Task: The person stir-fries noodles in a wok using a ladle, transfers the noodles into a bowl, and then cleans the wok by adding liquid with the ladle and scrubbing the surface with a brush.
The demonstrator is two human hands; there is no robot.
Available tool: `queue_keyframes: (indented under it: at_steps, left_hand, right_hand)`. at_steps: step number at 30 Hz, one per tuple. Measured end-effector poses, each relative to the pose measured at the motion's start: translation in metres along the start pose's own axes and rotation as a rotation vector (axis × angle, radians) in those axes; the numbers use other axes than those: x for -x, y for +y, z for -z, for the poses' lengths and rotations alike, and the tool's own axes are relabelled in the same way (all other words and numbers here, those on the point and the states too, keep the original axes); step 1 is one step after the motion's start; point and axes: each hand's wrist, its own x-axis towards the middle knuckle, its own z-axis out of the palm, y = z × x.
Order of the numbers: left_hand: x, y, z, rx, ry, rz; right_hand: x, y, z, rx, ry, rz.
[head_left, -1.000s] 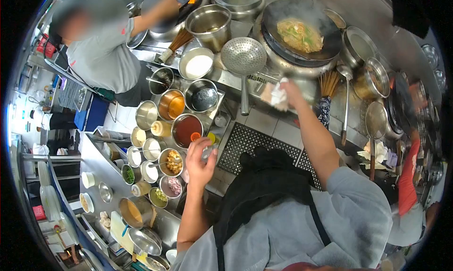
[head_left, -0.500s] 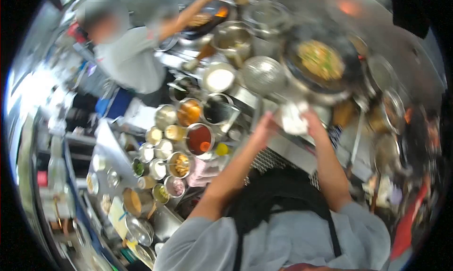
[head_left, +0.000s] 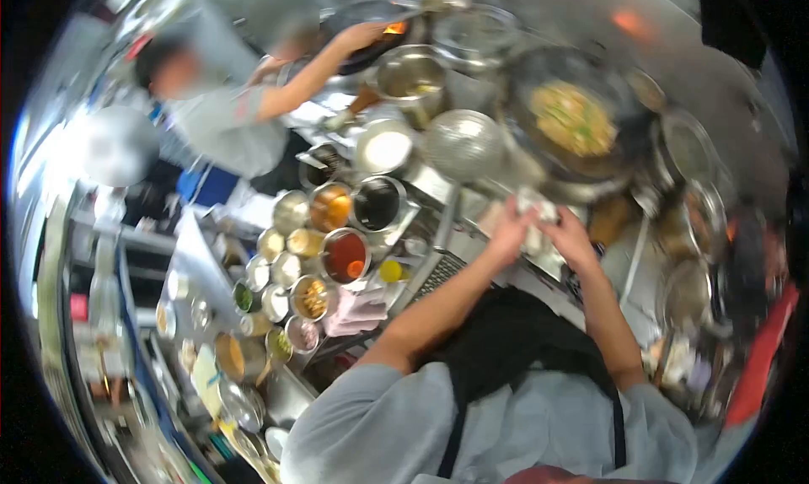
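Observation:
A white cloth (head_left: 534, 204) is bunched between my two hands, just in front of the near edge of a large black wok (head_left: 527, 71). My left hand (head_left: 509, 231) grips the cloth from the left, fingers closed on it. On the other side, my right hand (head_left: 573, 238) pinches the cloth's right part. Inside the wok lies a yellowish food with green pieces (head_left: 575, 120); noodles or something else, I cannot tell. A round perforated strainer (head_left: 463, 145) rests left of the wok, its handle pointing toward me.
Pots of red sauce (head_left: 344, 255), orange liquid (head_left: 330, 206) and dark liquid (head_left: 378, 203) crowd the left, beside small ingredient bowls. Pink folded cloths (head_left: 356, 312) lie near them. A co-worker (head_left: 227, 121) reaches over another wok (head_left: 358, 16). Metal pots and a long-handled ladle (head_left: 638, 244) stand at right.
My hands have come closer together, and the cloth between them has gone from more spread out to bunched up. The co-worker's reaching arm has come down and back.

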Motion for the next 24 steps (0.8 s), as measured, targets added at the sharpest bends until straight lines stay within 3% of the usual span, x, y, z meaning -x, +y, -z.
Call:
queue_keyframes:
  at_steps: [1, 2, 6, 9, 12, 16, 17, 18, 19, 20, 21, 23, 24]
  left_hand:
    - [-0.011, -0.006, 0.003, -0.050, -0.063, -0.032]
    - [-0.019, -0.016, 0.003, -0.107, 0.067, -0.056]
    - [-0.030, -0.004, 0.012, 0.131, -0.035, 0.204]
    - [-0.062, -0.002, 0.035, 0.250, -0.162, 0.332]
    - [-0.102, 0.025, 0.031, 0.338, -0.212, 0.309]
    - [-0.168, 0.004, 0.007, 0.322, -0.331, 0.430]
    - [-0.174, -0.003, -0.005, 0.332, -0.366, 0.447]
    - [-0.178, -0.005, -0.019, 0.343, -0.274, 0.514]
    - [-0.185, -0.004, -0.032, 0.360, -0.174, 0.563]
    - [-0.193, -0.012, -0.041, 0.361, -0.104, 0.544]
    - [-0.202, -0.014, -0.039, 0.362, -0.034, 0.525]
    - [-0.183, 0.032, -0.042, 0.223, 0.042, 0.609]
    - [-0.200, 0.016, -0.035, 0.242, 0.017, 0.586]
  right_hand:
    - [-0.002, -0.010, -0.003, 0.005, 0.019, -0.022]
    - [0.000, -0.015, -0.004, -0.001, 0.060, -0.024]
    - [-0.030, -0.024, -0.024, 0.063, 0.090, 0.067]
    - [-0.073, -0.063, -0.041, 0.450, -0.008, 0.191]
    - [-0.120, -0.083, -0.047, 0.582, 0.108, 0.177]
    - [-0.125, -0.082, -0.017, 0.636, 0.293, 0.229]
    - [-0.103, -0.095, 0.000, 0.710, 0.272, 0.062]
    - [-0.085, -0.073, 0.023, 0.587, 0.327, 0.072]
    - [-0.060, -0.053, 0.035, 0.470, 0.530, 0.105]
    - [-0.035, -0.034, 0.060, 0.458, 0.556, -0.084]
    - [-0.007, -0.002, 0.080, 0.508, 0.638, -0.076]
    - [0.043, 0.161, 0.135, 1.085, 0.799, -0.368]
    - [0.066, 0.194, 0.143, 1.089, 0.573, -0.666]
